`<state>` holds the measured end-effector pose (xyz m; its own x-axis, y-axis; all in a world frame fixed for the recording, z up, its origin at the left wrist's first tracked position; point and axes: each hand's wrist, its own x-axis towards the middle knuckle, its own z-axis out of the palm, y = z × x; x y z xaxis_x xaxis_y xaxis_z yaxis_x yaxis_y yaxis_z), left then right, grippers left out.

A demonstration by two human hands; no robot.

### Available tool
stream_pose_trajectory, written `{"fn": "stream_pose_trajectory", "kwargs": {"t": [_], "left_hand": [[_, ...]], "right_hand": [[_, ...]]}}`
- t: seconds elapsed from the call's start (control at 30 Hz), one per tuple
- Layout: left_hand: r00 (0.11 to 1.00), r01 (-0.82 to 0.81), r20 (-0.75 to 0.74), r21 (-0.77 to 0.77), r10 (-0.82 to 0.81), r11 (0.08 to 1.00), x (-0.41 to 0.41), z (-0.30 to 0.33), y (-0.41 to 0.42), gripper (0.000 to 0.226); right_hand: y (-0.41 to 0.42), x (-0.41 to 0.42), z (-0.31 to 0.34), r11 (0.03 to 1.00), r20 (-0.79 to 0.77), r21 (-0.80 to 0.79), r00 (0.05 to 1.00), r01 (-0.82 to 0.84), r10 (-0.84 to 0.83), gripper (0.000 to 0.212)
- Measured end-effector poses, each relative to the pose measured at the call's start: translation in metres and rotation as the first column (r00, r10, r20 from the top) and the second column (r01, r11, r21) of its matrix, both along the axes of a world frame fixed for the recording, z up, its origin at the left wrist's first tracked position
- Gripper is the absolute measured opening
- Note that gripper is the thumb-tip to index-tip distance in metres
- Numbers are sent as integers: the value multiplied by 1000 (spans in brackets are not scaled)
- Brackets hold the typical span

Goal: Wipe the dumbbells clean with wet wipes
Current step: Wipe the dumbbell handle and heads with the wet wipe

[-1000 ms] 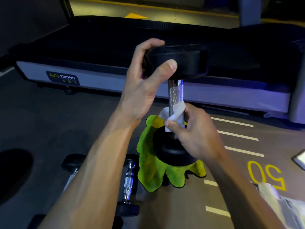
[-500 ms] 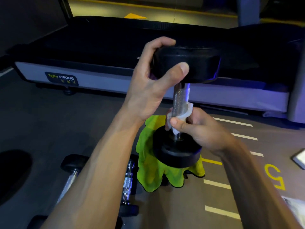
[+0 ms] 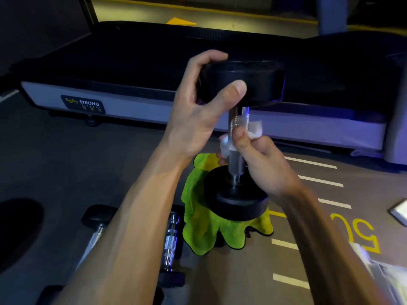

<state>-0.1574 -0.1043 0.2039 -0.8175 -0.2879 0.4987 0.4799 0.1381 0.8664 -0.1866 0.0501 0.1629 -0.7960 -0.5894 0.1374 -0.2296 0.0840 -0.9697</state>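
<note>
**Inspector A:** Dumbbell point(image 3: 239, 89) under examination stands upright, held in the air above the floor. We note its upper black head is gripped by the left hand point(image 3: 193, 119), thumb across the near face and fingers curled over the far edge.

**Inspector B:** We confirm. The right hand point(image 3: 257, 159) is wrapped round the knurled metal handle, pinching a white wet wipe point(image 3: 255, 129) against it. Part of the wipe sticks out on either side of the bar. The lower head sits just below that hand.

**Inspector A:** Beneath the dumbbell we record a bright green cloth point(image 3: 202, 230) spread on the grey floor point(image 3: 110, 161). Whether the lower head touches the cloth, we cannot tell.

**Inspector B:** To the left of the cloth lie two more dumbbells point(image 3: 170, 245), side by side on the floor, partly hidden by the left forearm.

**Inspector A:** Behind everything we see a treadmill point(image 3: 141, 106) with a dark belt and a pale side rail bearing a "STRONG" label. White dashes and a yellow number mark the floor on the right
</note>
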Motion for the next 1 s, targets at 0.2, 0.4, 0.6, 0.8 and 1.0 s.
{"fn": "stream_pose_trajectory", "kwargs": {"t": [0.2, 0.4, 0.6, 0.8, 1.0], "left_hand": [[1000, 7, 5, 27, -7, 1000, -1, -1, -2, 51], [1000, 7, 10, 68, -8, 998, 1, -1, -6, 52], [1000, 6, 16, 86, -8, 996, 1, -2, -6, 51], [1000, 17, 8, 76, -18, 997, 1, -2, -4, 52], [1000, 27, 4, 66, -28, 997, -1, 1, 2, 54]], "right_hand": [[2, -9, 1, 985, -4, 140, 994, -105, 107, 63], [16, 27, -12, 855, -270, 506, 962, 110, 36, 71], [43, 32, 4, 949, 178, 298, 983, -102, 49, 86], [17, 19, -27, 950, -248, 240, 958, 201, -140, 38], [17, -10, -17, 1000, 94, 5, 996, -12, 11, 35]]}}
